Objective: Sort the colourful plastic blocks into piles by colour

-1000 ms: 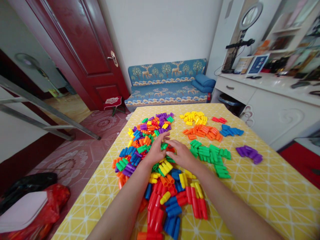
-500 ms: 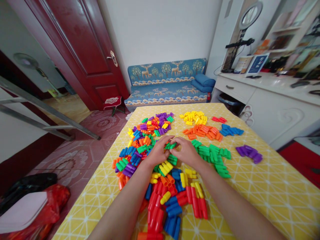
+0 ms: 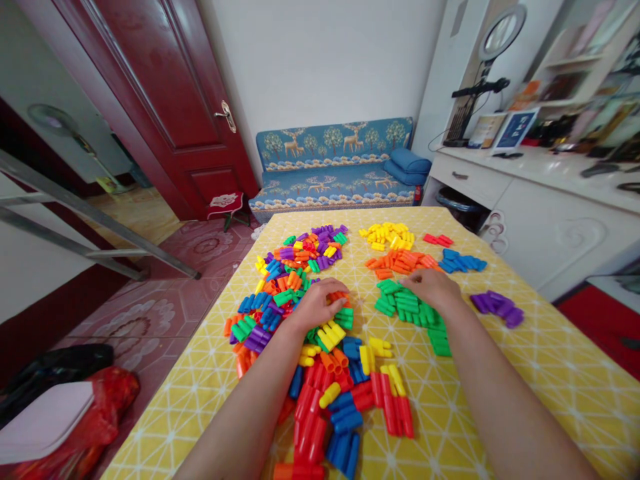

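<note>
Multicoloured plastic bullet-shaped building blocks lie heaped on the left of the table. Over this mixed heap (image 3: 260,303) rests my left hand (image 3: 320,303), fingers curved and thumb apart, with orange blocks (image 3: 340,297) showing beside its fingertips. My right hand (image 3: 434,288) is above the green blocks (image 3: 407,303), its fingers pointing left and loosely apart at the pile's far edge. I see nothing held in it, though its palm side is hidden. Nearer me are joined red blocks (image 3: 313,413), blue blocks (image 3: 345,417) and yellow blocks (image 3: 333,335).
Separate piles of yellow (image 3: 387,235), orange (image 3: 400,260), red (image 3: 439,239), blue (image 3: 463,261) and purple blocks (image 3: 499,307) lie on the right of the yellow patterned tablecloth (image 3: 500,373). Beyond the table stands a blue sofa (image 3: 330,173); a white dresser (image 3: 550,207) is at the right.
My right hand has moved right, away from my left hand, to the green pile. The green block that was between my hands is gone from there. My left hand has barely moved.
</note>
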{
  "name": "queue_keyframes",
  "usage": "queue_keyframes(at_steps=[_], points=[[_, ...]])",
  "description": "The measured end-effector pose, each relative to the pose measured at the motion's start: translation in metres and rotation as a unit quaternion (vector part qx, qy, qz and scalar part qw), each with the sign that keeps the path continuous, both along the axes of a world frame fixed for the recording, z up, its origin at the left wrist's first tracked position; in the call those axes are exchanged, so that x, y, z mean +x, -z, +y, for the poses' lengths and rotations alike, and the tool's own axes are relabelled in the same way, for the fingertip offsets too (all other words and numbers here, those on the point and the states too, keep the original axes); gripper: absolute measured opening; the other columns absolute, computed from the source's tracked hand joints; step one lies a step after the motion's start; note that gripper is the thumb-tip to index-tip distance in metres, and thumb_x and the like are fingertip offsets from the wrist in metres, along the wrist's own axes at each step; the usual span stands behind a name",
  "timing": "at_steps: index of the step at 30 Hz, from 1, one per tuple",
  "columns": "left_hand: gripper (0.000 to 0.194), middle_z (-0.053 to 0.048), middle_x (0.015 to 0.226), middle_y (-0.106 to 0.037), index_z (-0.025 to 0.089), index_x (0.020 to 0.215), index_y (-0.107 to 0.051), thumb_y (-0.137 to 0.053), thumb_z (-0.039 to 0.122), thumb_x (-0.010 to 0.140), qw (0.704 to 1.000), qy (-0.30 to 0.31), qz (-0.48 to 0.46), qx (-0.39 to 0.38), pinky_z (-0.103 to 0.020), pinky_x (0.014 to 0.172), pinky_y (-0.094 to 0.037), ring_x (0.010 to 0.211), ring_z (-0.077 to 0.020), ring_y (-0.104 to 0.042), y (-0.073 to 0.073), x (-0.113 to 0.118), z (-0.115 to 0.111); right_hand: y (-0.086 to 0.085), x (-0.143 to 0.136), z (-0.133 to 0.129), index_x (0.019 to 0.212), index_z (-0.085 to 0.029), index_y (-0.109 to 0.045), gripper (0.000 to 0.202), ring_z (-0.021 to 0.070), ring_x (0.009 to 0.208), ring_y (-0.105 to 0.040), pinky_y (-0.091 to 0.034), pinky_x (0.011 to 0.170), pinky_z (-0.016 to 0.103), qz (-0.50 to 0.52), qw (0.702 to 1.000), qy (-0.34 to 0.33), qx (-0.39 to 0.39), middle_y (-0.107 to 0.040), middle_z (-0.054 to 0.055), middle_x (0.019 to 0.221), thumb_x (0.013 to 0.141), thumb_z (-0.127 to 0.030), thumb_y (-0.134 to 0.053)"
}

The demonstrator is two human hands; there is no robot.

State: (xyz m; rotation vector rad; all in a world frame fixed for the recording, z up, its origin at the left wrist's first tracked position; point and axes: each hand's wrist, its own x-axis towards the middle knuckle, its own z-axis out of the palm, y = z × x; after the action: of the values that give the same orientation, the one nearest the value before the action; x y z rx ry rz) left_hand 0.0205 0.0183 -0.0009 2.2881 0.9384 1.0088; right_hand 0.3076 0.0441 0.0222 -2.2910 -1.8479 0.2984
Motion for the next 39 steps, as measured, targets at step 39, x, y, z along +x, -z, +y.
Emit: queue_keyframes(at_steps=[39], points=[[0.015, -0.004, 0.098, -0.071, 0.022, 0.076, -0.073, -0.058, 0.022, 0.078, 0.937, -0.319, 0.130, 0.062, -0.039, 0.094, -0.044, 0.100, -0.0232, -0.060, 0.000, -0.006, 0.002, 0.039, -0.127, -0.041, 0.120, -0.017, -0.060, 0.054, 0.0238, 0.110, -0.051, -0.041, 0.099, 0.036, 0.123, 0.931, -0.297, 0.171, -0.058, 0.010, 0.119, 0.067, -0.021, -0.066]])
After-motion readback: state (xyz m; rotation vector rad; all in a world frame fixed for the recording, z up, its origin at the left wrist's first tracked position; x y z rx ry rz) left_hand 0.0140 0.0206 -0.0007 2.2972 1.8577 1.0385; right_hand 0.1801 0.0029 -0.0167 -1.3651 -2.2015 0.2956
